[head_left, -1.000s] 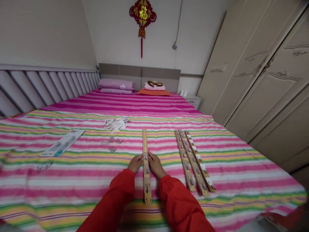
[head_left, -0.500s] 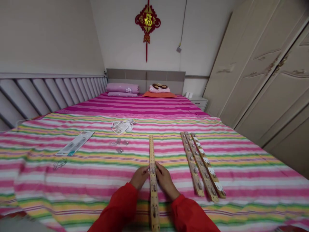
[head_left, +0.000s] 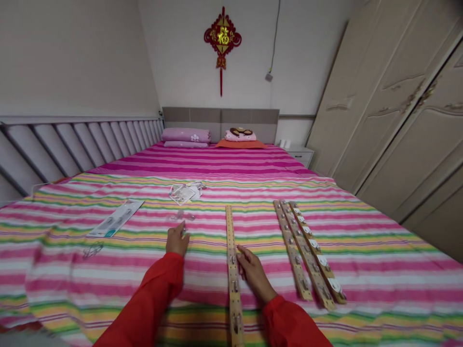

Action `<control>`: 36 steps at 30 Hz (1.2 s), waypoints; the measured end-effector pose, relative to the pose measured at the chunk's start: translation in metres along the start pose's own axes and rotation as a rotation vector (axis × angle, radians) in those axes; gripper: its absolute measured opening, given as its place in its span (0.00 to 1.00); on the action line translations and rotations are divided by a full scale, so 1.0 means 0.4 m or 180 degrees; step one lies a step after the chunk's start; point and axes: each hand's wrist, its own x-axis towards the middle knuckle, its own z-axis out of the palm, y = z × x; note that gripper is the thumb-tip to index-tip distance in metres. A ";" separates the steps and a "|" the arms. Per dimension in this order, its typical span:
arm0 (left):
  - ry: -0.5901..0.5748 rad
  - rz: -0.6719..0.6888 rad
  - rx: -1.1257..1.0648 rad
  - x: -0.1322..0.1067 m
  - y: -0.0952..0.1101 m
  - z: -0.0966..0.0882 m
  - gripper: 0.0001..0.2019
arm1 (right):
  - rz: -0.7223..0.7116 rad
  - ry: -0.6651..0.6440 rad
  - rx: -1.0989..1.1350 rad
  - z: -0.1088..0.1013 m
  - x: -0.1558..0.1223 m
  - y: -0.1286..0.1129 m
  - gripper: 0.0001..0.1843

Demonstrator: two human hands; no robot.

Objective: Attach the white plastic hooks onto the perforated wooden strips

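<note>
A long, narrow tan strip (head_left: pixel 231 241) with rows of small holes lies lengthwise in front of me. Small metal pieces (head_left: pixel 235 285) sit along its near half. My right hand (head_left: pixel 253 272) is at the strip's right edge, its index finger and thumb stretched out and apart beside a metal piece. To the left, my left hand (head_left: pixel 177 241) has its thumb and index finger around a small clear piece (head_left: pixel 184 230) on the bedspread. Just beyond those fingertips lie a few similar clear pieces (head_left: pixel 191 217).
Three more strips (head_left: pixel 289 238) lie side by side at right, the outermost with white discs. At left are a flat clear package (head_left: pixel 117 218) and a tangle of thin loops (head_left: pixel 93 249). White cards (head_left: pixel 186 192) are piled farther back. A railing (head_left: pixel 75 144) borders the bed's left side.
My left hand has left the strip and moved left and forward to the clear pieces. My right hand stays beside the strip, its fingers slightly loosened. The view has shifted slightly.
</note>
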 end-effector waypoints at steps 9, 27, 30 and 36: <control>-0.0081 -0.0139 0.0056 0.034 0.014 -0.035 0.10 | -0.0025 0.0034 0.0192 0.000 -0.004 -0.008 0.30; -0.1087 -0.3147 -0.4717 -0.221 0.265 -0.073 0.10 | -0.0279 0.0381 0.0588 0.008 -0.022 -0.014 0.22; -0.1142 -0.3435 -0.4951 -0.243 0.297 -0.070 0.10 | -0.0450 0.0404 0.0511 0.028 -0.041 -0.031 0.18; -0.1327 -0.3297 -0.4920 -0.279 0.327 -0.050 0.08 | -0.0592 -0.0007 0.0252 0.076 -0.086 -0.079 0.18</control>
